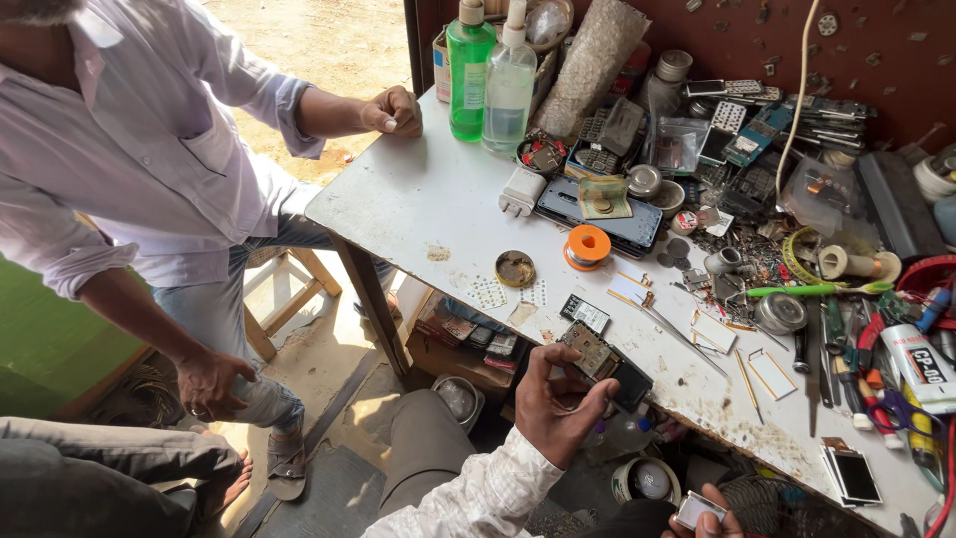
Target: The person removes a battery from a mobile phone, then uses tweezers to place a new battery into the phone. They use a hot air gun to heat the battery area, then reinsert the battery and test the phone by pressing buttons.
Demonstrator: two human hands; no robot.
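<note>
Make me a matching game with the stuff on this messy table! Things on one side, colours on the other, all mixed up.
Things:
1. Tall bottle at the table's far edge
2. Spool of wire near the middle
3. Toothbrush among the tools
4. Plug adapter beside the bottles

Colours:
A. White
B. Orange
C. Filled with green liquid
D. Green handle

Pairs: 1-C, 2-B, 3-D, 4-A
</note>
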